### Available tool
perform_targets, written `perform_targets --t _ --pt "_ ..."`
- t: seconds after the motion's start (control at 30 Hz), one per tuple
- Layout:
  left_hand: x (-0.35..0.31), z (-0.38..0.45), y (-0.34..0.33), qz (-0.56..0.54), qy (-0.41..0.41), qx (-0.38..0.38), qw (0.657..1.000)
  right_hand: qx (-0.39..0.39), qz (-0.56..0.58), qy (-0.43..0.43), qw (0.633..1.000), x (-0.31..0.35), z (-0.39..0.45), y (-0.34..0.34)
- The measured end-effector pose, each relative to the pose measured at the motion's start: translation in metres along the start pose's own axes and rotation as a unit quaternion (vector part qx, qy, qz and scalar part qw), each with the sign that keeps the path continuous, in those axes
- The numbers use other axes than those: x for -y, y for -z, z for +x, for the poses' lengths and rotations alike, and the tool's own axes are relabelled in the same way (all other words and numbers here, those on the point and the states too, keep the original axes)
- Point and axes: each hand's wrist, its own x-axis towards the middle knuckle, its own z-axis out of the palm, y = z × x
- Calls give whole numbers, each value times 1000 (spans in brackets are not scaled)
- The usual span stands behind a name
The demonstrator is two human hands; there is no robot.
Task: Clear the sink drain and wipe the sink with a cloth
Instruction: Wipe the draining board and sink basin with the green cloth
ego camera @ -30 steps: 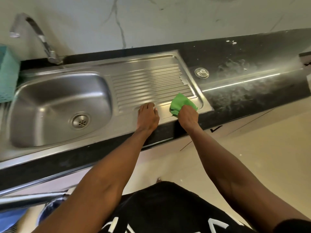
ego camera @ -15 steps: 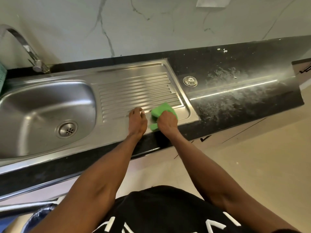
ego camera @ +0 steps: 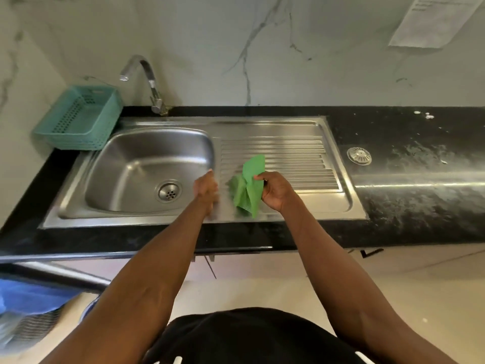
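Rt hand (ego camera: 275, 191) pinches green cloth (ego camera: 248, 186) betw. thumb and fingers, raised above the ribbed drainboard (ego camera: 288, 164); cloth hangs unfolded, lower corner near front edge of the steel sink (ego camera: 147, 169). Whether cloth touches the metal: cannot tell. Lt hand (ego camera: 206, 189) blurred, over the strip betw. basin and drainboard, fingers extended fwd, holding nothing; contact w/ steel not determinable. Drain (ego camera: 169, 191) at basin bottom, perforated grid visible. Loose strainer cap (ego camera: 359, 156) lies on black tabletop (ego camera: 420, 206) just rt of sink unit. Tabletop shows whitish smears and specks. Tap (ego camera: 149, 82) at rear, spout curved over basin. Teal basket (ego camera: 78, 119) at lt rear corner, against wall.
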Motion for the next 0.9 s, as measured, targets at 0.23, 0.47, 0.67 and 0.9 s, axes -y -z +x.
perform_targets --t 0.23,0.47,0.67,0.9 --pt "-9 -5 55 -187 89 242 948 96 1 -32 995 3 12 -50" --pt "-24 3 94 -215 -3 177 960 153 -182 -46 970 -1 30 -85" --pt "-48 21 136 -131 -7 195 972 51 -299 -15 953 -18 61 -132" --pt "-92 74 218 -65 -2 80 995 -41 -309 -60 948 -39 122 -200"
